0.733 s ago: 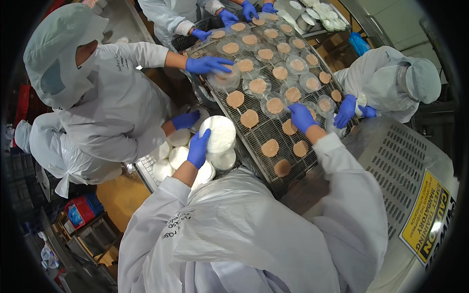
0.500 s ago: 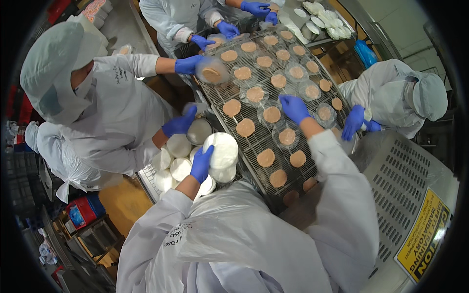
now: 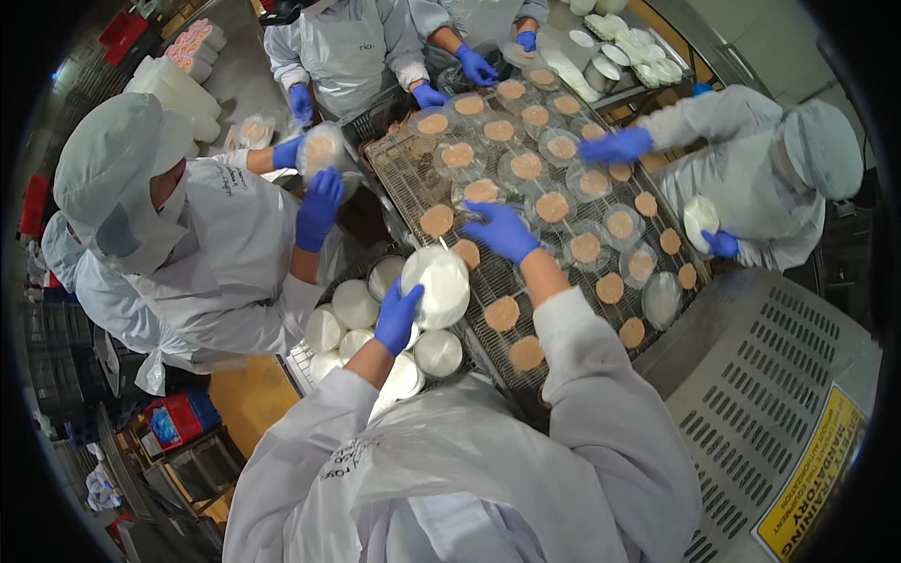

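Observation:
Gloved in blue, my left hand (image 3: 399, 317) grips a stack of round white film discs (image 3: 439, 284) at the left edge of a wire mesh conveyor (image 3: 399, 159). My right hand (image 3: 507, 233) is over the belt just right of that stack, its fingers stretched out and apart. I see nothing held in it. Partly covered by its fingers, a flat round pink patty (image 3: 465, 253) lies below it. Another patty (image 3: 436, 220) is to its left. Several patties farther along, such as one patty (image 3: 552, 206), have clear discs with them.
More round white stacks (image 3: 355, 304) sit on a rack left of the belt. A co-worker (image 3: 202, 235) at the left holds a disc with a patty (image 3: 321, 150). Across the belt, another co-worker's hand (image 3: 615, 147) reaches in. A slotted metal cover (image 3: 770, 375) stands at the right.
My right hand has moved left across the belt toward the stack, and its fingers have spread. The left co-worker's patty has come away from the belt. The right co-worker now reaches over it.

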{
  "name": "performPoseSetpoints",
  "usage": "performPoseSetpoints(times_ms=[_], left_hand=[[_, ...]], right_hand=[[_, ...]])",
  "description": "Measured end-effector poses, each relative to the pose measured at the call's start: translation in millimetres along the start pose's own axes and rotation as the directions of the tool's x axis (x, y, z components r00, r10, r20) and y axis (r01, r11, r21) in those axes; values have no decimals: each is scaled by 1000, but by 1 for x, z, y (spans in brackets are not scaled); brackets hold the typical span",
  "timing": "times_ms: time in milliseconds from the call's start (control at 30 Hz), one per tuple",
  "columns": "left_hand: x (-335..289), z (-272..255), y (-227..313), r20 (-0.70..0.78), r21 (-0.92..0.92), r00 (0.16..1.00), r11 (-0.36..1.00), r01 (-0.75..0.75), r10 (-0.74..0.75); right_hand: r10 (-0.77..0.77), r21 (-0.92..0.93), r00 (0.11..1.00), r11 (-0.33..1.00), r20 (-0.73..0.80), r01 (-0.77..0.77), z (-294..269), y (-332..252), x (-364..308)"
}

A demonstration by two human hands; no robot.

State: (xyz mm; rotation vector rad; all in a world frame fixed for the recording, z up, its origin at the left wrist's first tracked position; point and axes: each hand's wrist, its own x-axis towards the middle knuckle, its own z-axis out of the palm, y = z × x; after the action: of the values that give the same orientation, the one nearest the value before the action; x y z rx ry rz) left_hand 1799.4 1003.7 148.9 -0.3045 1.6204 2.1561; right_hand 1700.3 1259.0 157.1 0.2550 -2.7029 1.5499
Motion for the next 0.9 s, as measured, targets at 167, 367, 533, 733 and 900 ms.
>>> performPoseSetpoints(times_ms=[167, 367, 533, 733, 900], left_hand=[[8, 28, 1, 96, -180, 995, 983, 33, -16], [-19, 19, -18, 172, -35, 983, 997, 67, -60], [-37, -14, -24, 173, -64, 978, 990, 129, -116], [-35, -32, -31, 177, -104, 979, 988, 117, -97], [-35, -20, -28, 227, -97, 965, 983, 154, -129]], right_hand=[[300, -126, 952, 944, -54, -305, 22, -79, -62], [351, 18, 898, 933, -264, -359, -34, -18, -90], [319, -471, 672, 517, -669, -715, -119, 46, -145], [741, -534, 635, 454, -217, -713, -63, -7, -129], [484, 79, 677, 840, -555, -536, 5, 56, -202]])
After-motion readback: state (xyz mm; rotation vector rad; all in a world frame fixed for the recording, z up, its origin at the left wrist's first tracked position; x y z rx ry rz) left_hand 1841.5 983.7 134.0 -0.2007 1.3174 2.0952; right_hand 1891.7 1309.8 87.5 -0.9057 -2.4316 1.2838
